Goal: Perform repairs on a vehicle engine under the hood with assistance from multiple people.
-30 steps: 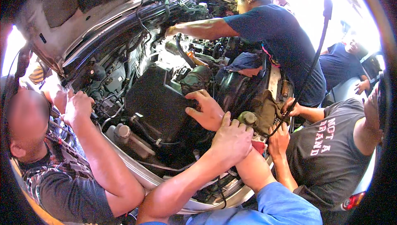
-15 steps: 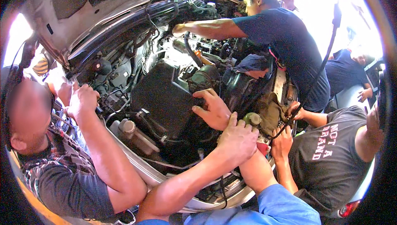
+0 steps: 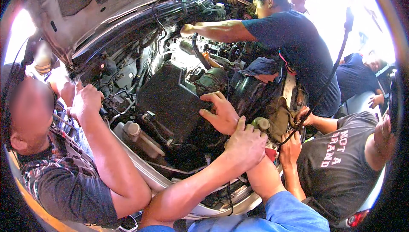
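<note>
My left hand (image 3: 247, 144) is wrapped over my right wrist, its fingers curled round it. Past that grip my right hand (image 3: 220, 113) reaches over the engine bay, thumb and forefinger apart, with nothing visible between them. Its fingertips are nearest to a large black plastic cover (image 3: 168, 93) and a dark ribbed intake hose (image 3: 211, 79). Beside my wrists, to the right, is a greenish round cap (image 3: 261, 124). A blue sleeve (image 3: 285, 210) covers my right upper forearm.
A pale fluid reservoir (image 3: 140, 138) sits at the near left. A brown cloth (image 3: 277, 119) lies near a co-worker's hands (image 3: 292, 149) at right, where a black cable (image 3: 330, 76) hangs. Other people lean in at the left and far side. The raised hood (image 3: 85, 14) hangs overhead.
The view has shifted very slightly. Both my hands keep the same pose, left on right wrist.
</note>
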